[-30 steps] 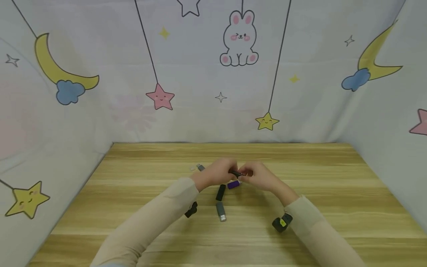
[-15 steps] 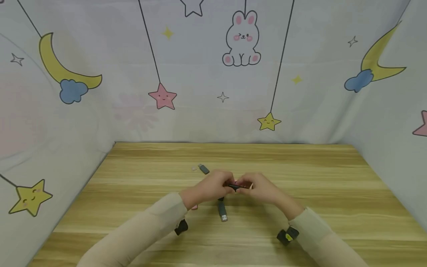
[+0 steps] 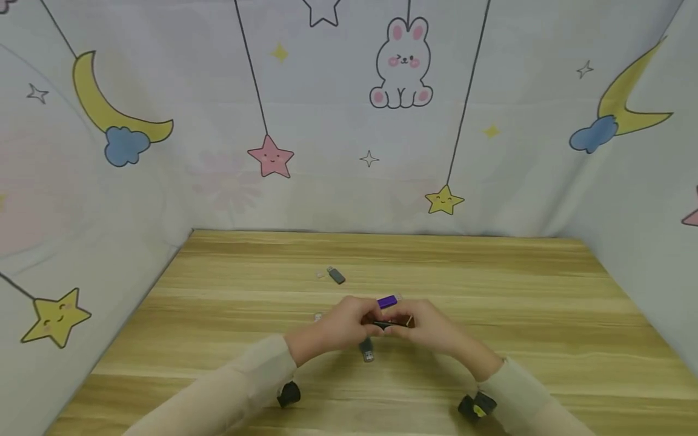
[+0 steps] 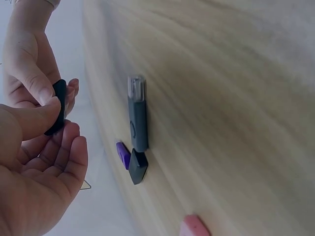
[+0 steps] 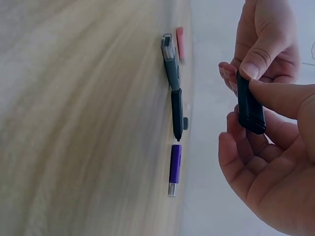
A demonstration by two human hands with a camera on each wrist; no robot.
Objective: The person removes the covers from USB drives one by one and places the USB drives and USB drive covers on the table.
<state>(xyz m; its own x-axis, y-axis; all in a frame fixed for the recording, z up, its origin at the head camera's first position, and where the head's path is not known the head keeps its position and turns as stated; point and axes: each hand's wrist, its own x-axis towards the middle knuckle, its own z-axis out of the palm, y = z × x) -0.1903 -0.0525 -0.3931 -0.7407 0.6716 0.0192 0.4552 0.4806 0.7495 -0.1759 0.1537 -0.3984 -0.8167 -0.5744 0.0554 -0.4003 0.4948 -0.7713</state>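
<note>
Both hands pinch a slim black USB stick (image 5: 250, 105) between them, up above the table. My left hand (image 3: 346, 323) holds one end with thumb and fingers, and my right hand (image 3: 431, 325) grips the other. No connector shows on it. Just beyond the hands lies a purple USB stick (image 3: 388, 301) with a bare metal plug. Under them a grey USB stick (image 3: 367, 351) points its plug toward me. Another black stick (image 4: 138, 167) touches the grey one's end, hidden by the hands in the head view.
Farther back lie a second grey USB stick (image 3: 335, 275) and a small pale piece (image 3: 320, 275). A pink USB stick (image 5: 180, 44) is on the left, mostly behind the left hand from above. The wooden table (image 3: 518, 272) meets a printed cloth (image 3: 327, 206) behind.
Both hands have moved nearer to me with the black USB stick still pinched between them. The purple stick and the far grey stick are now in plain sight.
</note>
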